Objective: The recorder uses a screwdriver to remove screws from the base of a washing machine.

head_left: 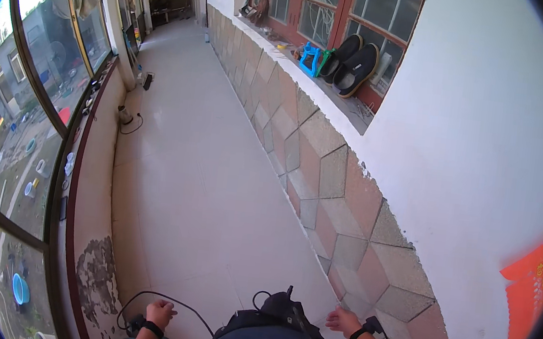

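My left hand (161, 312) hangs low in front of me, with loosely bent fingers slightly apart and nothing visible in them. Around that wrist is a black strap (153, 329), and a black cable (186, 305) loops over from it toward my body. On the other side, my right hand (343, 320) is held near the tiled wall base, a finger lifted away from the others; I see nothing held in it. A strapped black device (372, 325) with a cable sits on that wrist. Between the hands, a black bag (275, 309) rests at my waist.
A pale tiled floor (192, 160) runs ahead as a long corridor. To the right, black shoes (355, 70) and a blue plastic frame (309, 60) stand on a window sill. Windows line the left above a low wall (91, 196); a corded object (125, 115) lies at its foot.
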A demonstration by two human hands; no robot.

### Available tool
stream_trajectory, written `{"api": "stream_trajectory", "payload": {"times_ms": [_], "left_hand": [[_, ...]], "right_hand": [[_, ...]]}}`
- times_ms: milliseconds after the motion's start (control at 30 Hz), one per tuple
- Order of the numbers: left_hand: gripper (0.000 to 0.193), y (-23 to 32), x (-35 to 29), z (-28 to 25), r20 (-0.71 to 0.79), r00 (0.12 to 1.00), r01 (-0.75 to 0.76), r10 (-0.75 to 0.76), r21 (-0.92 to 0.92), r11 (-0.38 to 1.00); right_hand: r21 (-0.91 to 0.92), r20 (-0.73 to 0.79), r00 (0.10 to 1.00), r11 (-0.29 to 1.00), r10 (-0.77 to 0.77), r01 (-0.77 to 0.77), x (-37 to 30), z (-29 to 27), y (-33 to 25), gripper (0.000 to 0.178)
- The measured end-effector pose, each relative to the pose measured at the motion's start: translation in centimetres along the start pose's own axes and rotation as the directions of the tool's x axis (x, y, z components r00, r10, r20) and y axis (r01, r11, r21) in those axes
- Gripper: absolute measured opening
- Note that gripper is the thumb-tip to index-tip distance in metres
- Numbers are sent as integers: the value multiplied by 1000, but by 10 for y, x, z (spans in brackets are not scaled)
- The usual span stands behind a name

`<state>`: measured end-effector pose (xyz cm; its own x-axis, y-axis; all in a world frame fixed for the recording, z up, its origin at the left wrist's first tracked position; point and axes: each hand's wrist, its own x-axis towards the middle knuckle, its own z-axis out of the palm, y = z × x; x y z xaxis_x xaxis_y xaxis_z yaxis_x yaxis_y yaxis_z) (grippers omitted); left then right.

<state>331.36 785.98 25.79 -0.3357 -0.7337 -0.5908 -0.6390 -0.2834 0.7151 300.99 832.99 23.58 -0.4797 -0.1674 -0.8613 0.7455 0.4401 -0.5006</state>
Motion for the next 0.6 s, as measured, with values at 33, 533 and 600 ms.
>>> {"api": "stream_trajectory", "payload": {"times_ms": [33,533,600], "left_hand": [[15,34,24,-2,-25,999,-34,35,32,999],[20,249,269,37,-90,978,202,-191,137,970],[47,265,313,24,33,991,110,-129,341,934]], "right_hand": [[6,15,1000,1000,-3,3,8,13,-23,46],[-60,61,994,994,-86,90,274,168,-469,45],[-89,92,980,979,-178,186,300,199,-538,47]]}}
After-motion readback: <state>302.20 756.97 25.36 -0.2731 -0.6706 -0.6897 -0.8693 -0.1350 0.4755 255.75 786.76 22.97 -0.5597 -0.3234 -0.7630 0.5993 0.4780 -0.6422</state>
